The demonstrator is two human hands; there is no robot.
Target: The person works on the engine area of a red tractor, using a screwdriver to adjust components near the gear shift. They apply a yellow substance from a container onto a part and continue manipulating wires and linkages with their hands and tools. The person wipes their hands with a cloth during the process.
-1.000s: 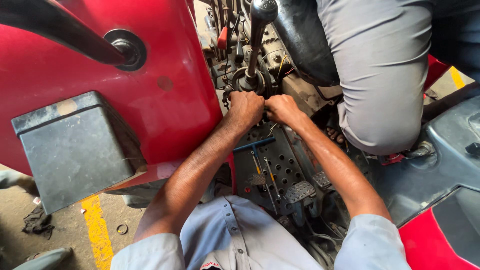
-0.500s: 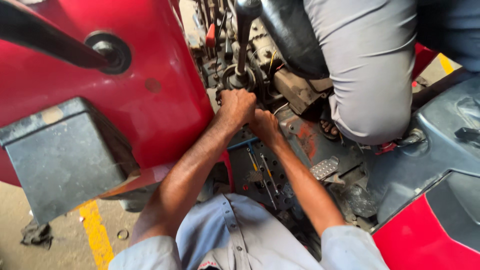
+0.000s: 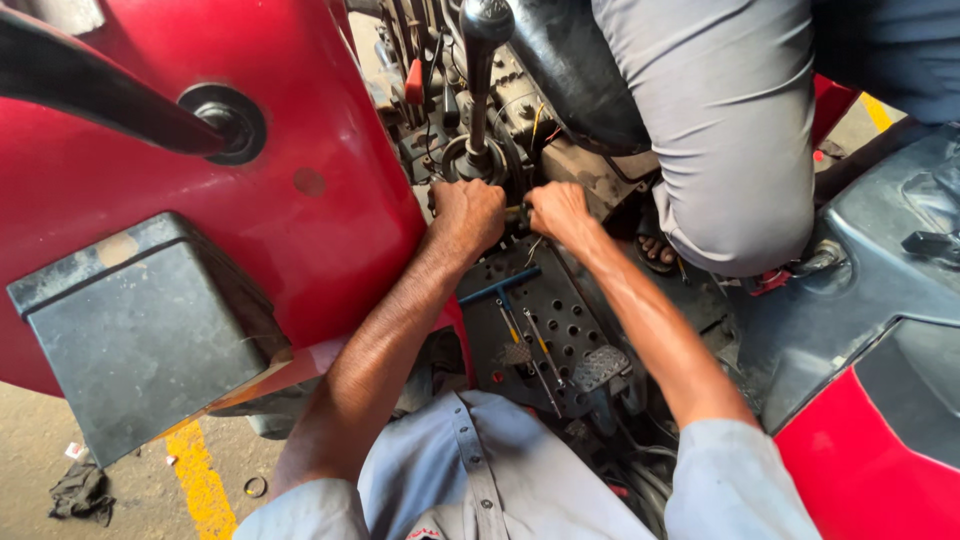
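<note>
My left hand (image 3: 470, 215) and my right hand (image 3: 556, 212) are both closed side by side on a small dark part (image 3: 518, 212) at the base of an upright gear lever (image 3: 482, 70) on a red tractor. What exactly sits inside the fists is hidden by the fingers. Just below my hands lies a perforated metal footplate (image 3: 580, 320) with a blue T-handle tool (image 3: 500, 288) and two thin screwdrivers (image 3: 535, 345) resting on it.
Another person's grey-trousered leg (image 3: 730, 130) and sandalled foot (image 3: 655, 250) stand right of my hands. A red fender (image 3: 200, 230) with a grey metal box (image 3: 140, 335) is on the left, a grey and red fender (image 3: 880, 330) on the right. A yellow floor line (image 3: 200, 480) shows below.
Both hands stay clamped together near the lever base. They have shifted slightly, and my right hand now sits level with the left rather than below it. The view moved a little.
</note>
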